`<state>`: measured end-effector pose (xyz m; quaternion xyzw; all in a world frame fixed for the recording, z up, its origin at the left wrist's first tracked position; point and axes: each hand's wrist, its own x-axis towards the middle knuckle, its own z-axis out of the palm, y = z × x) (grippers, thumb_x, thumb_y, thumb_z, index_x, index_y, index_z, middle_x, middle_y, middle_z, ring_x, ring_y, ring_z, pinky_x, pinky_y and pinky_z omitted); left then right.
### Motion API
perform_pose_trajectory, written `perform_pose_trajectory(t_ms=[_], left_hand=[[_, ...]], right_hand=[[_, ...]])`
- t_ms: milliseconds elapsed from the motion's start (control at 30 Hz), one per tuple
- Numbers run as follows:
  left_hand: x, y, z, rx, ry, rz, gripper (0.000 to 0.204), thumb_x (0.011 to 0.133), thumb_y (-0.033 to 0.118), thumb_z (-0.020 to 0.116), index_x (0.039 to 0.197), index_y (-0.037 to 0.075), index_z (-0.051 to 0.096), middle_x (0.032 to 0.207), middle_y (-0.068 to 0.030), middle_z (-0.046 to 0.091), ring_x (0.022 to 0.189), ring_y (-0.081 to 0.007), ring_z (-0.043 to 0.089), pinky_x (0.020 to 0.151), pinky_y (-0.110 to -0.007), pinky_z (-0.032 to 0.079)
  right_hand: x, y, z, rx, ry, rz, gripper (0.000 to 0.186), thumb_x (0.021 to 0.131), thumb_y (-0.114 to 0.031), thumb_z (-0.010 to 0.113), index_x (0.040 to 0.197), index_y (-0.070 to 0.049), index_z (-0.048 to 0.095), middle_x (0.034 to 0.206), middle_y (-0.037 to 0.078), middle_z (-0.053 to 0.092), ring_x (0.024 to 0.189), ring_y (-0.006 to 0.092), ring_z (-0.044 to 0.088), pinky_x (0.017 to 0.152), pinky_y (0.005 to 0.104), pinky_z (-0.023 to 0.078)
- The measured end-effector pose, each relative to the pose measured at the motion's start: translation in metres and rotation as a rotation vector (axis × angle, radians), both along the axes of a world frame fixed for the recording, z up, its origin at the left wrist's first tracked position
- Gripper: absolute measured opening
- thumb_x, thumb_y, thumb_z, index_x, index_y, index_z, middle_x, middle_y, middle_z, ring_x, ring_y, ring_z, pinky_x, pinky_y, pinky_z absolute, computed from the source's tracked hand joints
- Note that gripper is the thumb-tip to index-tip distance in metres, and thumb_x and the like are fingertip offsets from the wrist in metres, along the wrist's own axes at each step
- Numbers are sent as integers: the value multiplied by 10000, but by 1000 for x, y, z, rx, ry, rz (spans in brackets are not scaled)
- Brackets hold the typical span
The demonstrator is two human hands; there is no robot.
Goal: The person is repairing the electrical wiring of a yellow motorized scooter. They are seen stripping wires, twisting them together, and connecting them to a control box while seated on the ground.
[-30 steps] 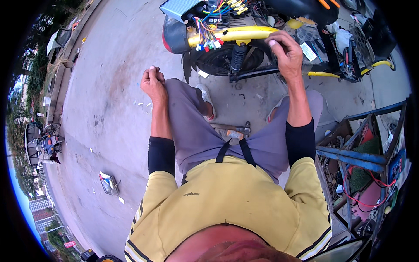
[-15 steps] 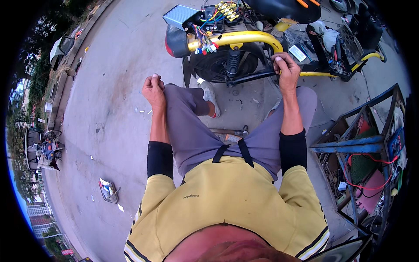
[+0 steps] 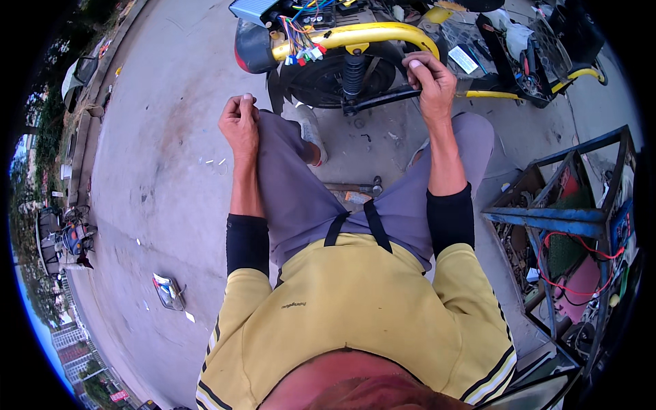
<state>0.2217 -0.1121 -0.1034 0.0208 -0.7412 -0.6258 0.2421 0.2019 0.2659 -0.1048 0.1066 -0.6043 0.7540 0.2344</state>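
Above my left thigh, my left hand is closed, thumb pressed to the curled fingers. Whatever it may pinch is hidden. My right hand is beside the rear bend of a scooter's yellow frame tube, thumb and fingers drawn together. A small dark bit shows by its fingertips, too small to name. On the scooter's tail sits a silver finned box, cut by the upper edge. Coloured wires with plug connectors hang over the tube. Below it are a black shock absorber and the rear wheel.
A hammer lies on the ground between my legs. To my right stands a blue metal rack holding scraps and a red cable. A small tray of items is on the pavement at left. The scooter's footwell holds tools and a white-labelled box.
The view has shifted, so the scooter sits higher and slightly left. My right hand appears farther up and left, still near the yellow tube. My left hand stays closed over the thigh.
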Motion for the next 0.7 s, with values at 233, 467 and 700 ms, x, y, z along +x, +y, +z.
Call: perform_pose_trajectory(t_ms=[233, 467, 700], left_hand=[[14, -2, 6, -162, -5, 28, 238, 1024, 175, 688, 889, -21, 693, 658, 29, 558, 600, -46, 482, 570, -238, 366], [22, -17, 0, -193, -24, 66, 235, 1026, 174, 694, 880, -10, 694, 668, 52, 542, 618, -30, 448, 575, -231, 348], [18, -5, -23, -171, -35, 68, 221, 1021, 179, 700, 903, -8, 703, 681, 59, 540, 636, -30, 449, 585, -231, 355]], right_hand=[[20, 21, 8, -36, -15, -97, 140, 961, -45, 642, 962, 24, 765, 821, 10, 664, 656, 48, 537, 575, 214, 401], [24, 23, 11, -30, 8, -91, 144, 963, -60, 648, 964, 7, 775, 766, -11, 642, 650, 43, 532, 574, 212, 398], [14, 16, 9, -30, -2, -64, 138, 965, -62, 653, 963, 8, 772, 776, -9, 646, 656, 43, 531, 577, 207, 397]])
